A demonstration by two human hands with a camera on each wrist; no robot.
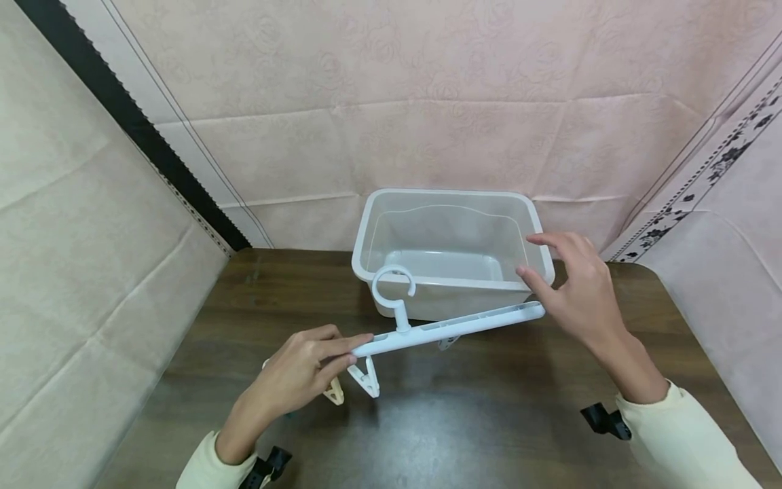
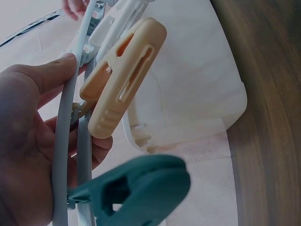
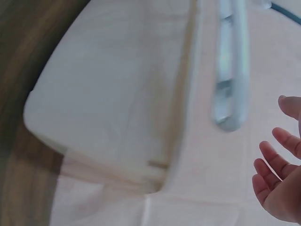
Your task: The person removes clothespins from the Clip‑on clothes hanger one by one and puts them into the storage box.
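My left hand (image 1: 293, 370) grips the left part of a pale blue clip hanger (image 1: 464, 328), thumb on one side and fingers on the other in the left wrist view. The hanger is held above the table, its hook (image 1: 391, 272) pointing up and its right end slightly higher. Clips hang from its bar: a peach clip (image 2: 129, 77), a dark green clip (image 2: 146, 186) and a white clip (image 1: 366, 377). My right hand (image 1: 580, 288) is spread beside the hanger's free right end; the right wrist view shows its fingertips (image 3: 268, 150) apart from the bar.
Behind the hanger, a whitish plastic bin (image 1: 452, 299) stands on the brown wooden table (image 1: 427, 428) near its back edge. Pale patterned cloth (image 1: 427, 149) hangs behind the table and at both sides.
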